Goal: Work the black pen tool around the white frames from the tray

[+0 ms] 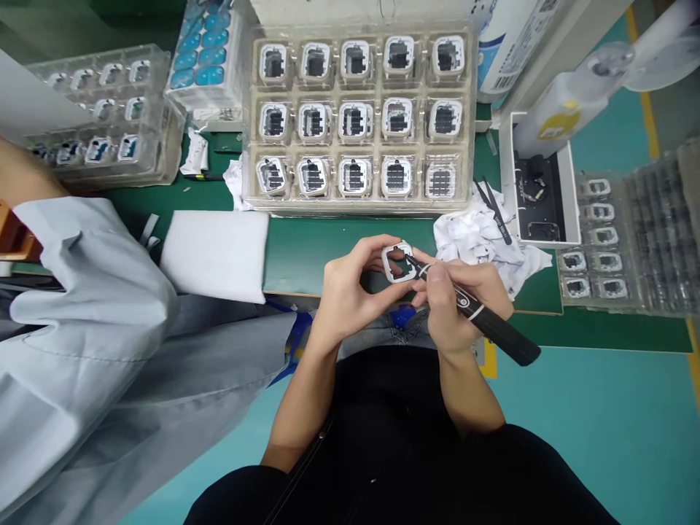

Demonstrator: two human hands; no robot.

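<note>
Between the thumb and fingers of my left hand (350, 292) is a small white square frame (389, 271) with rounded corners and a dark opening. My right hand (464, 299) grips a black marker pen (500, 332) with white bands. Its tip points left and meets the inner edge of the frame, though I cannot tell if it touches. Both hands are close together above the table's front edge. Behind them stands a clear plastic tray (358, 205) with rows of similar white frames in its pockets. One pocket, at the front right, shows a lighter grid (440, 181).
A white foam pad (214, 255) lies to the left. On the right are a crumpled white cloth (473, 237), black tweezers (495, 213), a white box (573, 211) and a bottle (563, 109). More trays (628, 248) stand far right. A co-worker's sleeve (92, 292) is close on the left.
</note>
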